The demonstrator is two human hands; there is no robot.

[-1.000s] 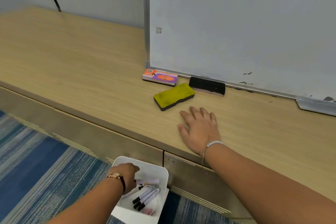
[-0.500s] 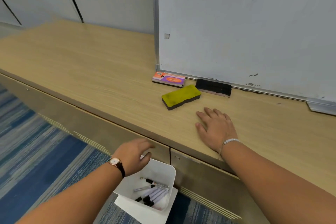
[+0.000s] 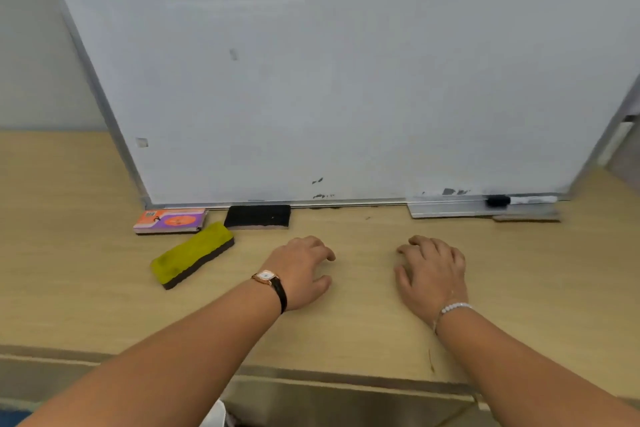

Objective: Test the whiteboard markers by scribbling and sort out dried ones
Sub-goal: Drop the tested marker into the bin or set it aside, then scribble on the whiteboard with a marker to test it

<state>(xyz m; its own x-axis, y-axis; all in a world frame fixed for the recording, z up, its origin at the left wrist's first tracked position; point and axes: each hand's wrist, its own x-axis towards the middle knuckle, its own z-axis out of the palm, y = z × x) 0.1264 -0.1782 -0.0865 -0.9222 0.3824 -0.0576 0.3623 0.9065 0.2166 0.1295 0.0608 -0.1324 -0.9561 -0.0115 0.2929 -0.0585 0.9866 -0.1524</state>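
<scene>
A large whiteboard (image 3: pixel 346 80) leans upright at the back of a wooden counter (image 3: pixel 346 333). One marker with a black cap (image 3: pixel 519 200) lies in the board's metal tray at the lower right. My left hand (image 3: pixel 301 270) rests on the counter in front of the board, fingers loosely curled, holding nothing. My right hand (image 3: pixel 431 270) rests beside it to the right, also holding nothing. The white bin of markers is mostly hidden below the counter edge; only a white corner (image 3: pixel 214 414) shows.
Three erasers lie left of my hands: a yellow one (image 3: pixel 192 255) nearest, a black one (image 3: pixel 258 217) against the board's foot, and an orange and purple one (image 3: pixel 169 220) at the board's left corner. A thin flat piece (image 3: pixel 526 218) lies under the tray.
My left hand came up from the marker bin on the floor and now rests on the counter. My view swung up and right to face the board; the bin dropped out of sight.
</scene>
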